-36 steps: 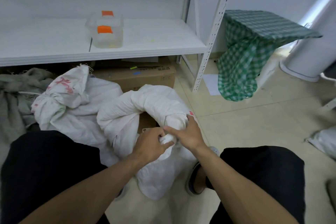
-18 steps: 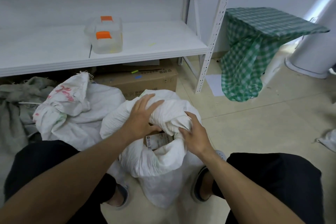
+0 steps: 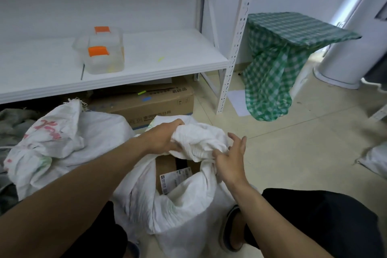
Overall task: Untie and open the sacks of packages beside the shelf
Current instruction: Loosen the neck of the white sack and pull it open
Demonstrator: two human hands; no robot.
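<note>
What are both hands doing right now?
Left hand: closed around the bunched top of the white sack.
Right hand: open, fingers spread, touching the sack's edge.

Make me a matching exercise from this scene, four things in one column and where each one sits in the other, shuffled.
1 clear tub
2 cardboard box
3 green checked cloth
4 labelled parcel

A inside the sack
B under the shelf
C draped right of the shelf post
D on the shelf

Pairs: 1-D, 2-B, 3-C, 4-A
</note>
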